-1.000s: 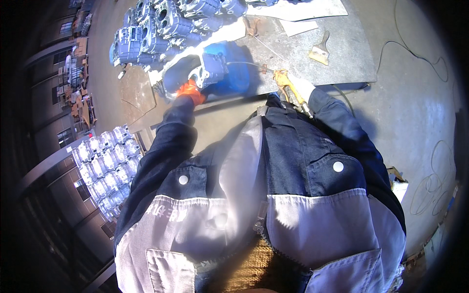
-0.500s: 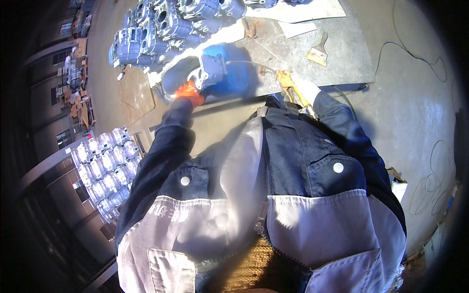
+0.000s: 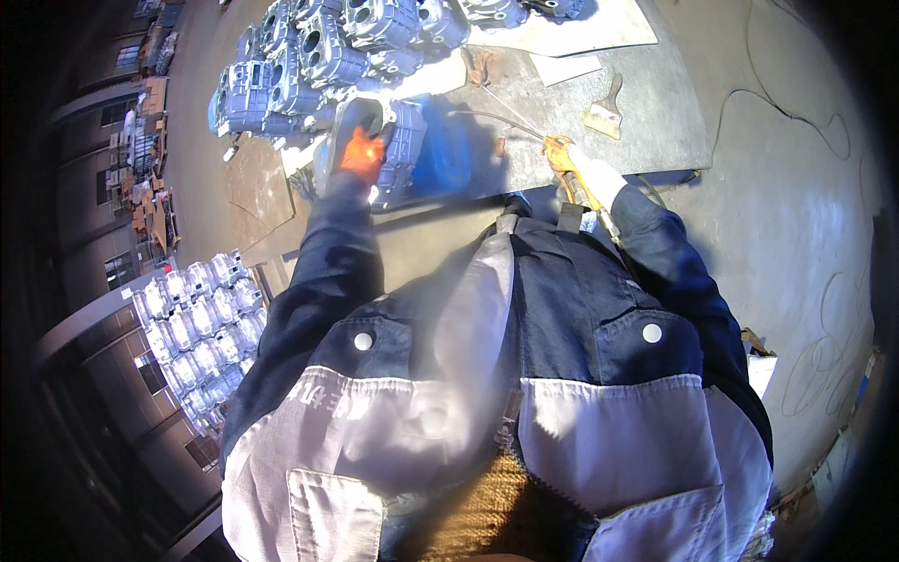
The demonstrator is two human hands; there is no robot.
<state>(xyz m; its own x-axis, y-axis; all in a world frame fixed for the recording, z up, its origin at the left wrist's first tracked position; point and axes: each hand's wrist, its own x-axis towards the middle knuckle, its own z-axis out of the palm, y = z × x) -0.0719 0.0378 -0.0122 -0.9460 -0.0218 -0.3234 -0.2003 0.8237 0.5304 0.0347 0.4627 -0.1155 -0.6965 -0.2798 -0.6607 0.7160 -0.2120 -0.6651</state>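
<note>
My left hand, in an orange glove, is closed on the near side of a grey cast-metal housing. The housing stands over a blue tub at the table's front edge, with a round opening facing up near my fingers. Further right, my right hand, in an orange and white glove, is wrapped round a yellow-handled air blow gun. Its long thin nozzle points left toward the housing, apart from it. Part of the gun is hidden by my fingers.
Several grey housings are stacked at the table's far left. On the metal table lie a flat brush, pale sheets and a rusty brown piece. Silver castings stand in rows at the left. A hose trails over the right floor.
My left hand has turned the housing and brought it leftward and nearer me, so its opening faces another way. The right hand with the blow gun has shifted only slightly.
</note>
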